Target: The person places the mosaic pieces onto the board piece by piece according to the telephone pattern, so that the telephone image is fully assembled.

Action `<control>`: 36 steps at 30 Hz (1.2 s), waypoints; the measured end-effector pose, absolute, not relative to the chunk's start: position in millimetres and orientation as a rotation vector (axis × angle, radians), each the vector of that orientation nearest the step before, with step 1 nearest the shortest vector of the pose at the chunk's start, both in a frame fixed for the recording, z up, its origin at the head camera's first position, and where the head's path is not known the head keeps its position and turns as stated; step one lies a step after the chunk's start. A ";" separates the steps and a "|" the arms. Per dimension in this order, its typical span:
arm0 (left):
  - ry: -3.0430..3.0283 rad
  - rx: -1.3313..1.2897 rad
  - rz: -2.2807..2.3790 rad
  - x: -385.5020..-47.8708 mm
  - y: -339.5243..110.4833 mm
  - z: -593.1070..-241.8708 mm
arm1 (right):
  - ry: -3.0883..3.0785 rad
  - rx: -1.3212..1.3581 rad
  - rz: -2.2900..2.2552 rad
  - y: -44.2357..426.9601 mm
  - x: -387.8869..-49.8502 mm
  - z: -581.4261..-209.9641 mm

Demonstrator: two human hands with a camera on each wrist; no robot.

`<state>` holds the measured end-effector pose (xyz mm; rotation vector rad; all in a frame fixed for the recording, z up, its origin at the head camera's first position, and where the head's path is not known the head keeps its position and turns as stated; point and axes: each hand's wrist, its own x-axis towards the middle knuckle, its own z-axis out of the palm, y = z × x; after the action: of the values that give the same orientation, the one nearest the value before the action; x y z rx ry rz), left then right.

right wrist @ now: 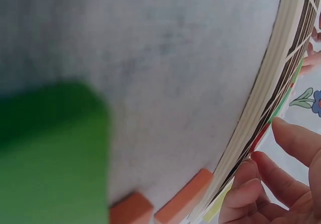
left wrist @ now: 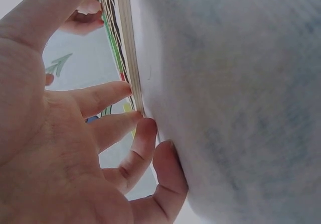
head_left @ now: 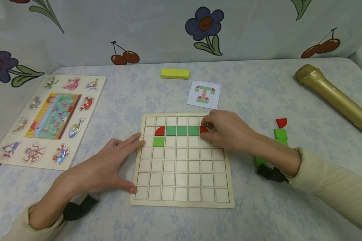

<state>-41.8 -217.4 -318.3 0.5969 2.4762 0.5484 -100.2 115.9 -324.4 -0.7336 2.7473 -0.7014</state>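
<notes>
A square wooden grid board [head_left: 182, 203] lies on the table. My left hand [head_left: 101, 170] rests against its left edge, fingers spread and thumb near the lower corner. At the upper right of the grid, my right hand [head_left: 226, 130] pinches a red quarter-round tile [head_left: 203, 129] between thumb and fingers; the fingers partly cover it. In the same row sit another red quarter-round tile [head_left: 160, 131] and three darker green square tiles [head_left: 182, 131]. Below that row's left end is a light green square tile [head_left: 159, 141].
A card [head_left: 203, 94] printed with a T-shaped pattern lies behind the board, near a yellow block [head_left: 175, 74]. A sea-animal puzzle [head_left: 90, 124] lies left, a gold microphone [head_left: 335, 90] right. Beside my right forearm are a loose red piece [head_left: 282, 123], green pieces [head_left: 280, 134] and orange blocks [right wrist: 185, 196].
</notes>
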 end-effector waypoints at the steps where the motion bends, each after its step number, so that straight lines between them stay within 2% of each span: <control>1: 2.476 0.597 0.548 -41.8 -217.5 -318.3 | 2.742 -0.736 -0.707 116.0 -99.6 -324.4; 16: 2.471 0.604 0.552 -42.3 -218.8 -319.0 | 2.722 -0.832 -0.773 118.1 -96.4 -323.9; 29: 2.475 0.609 0.550 -42.4 -219.1 -319.2 | 2.701 -0.829 -0.776 119.1 -95.4 -322.4; 36: 2.476 0.598 0.553 -42.0 -217.9 -318.7 | 2.703 -0.786 -0.820 134.9 -90.4 -315.3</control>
<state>-42.0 -217.9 -318.7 0.5982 2.4760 0.5534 -90.4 134.9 -315.3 -0.7856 2.7035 -0.8198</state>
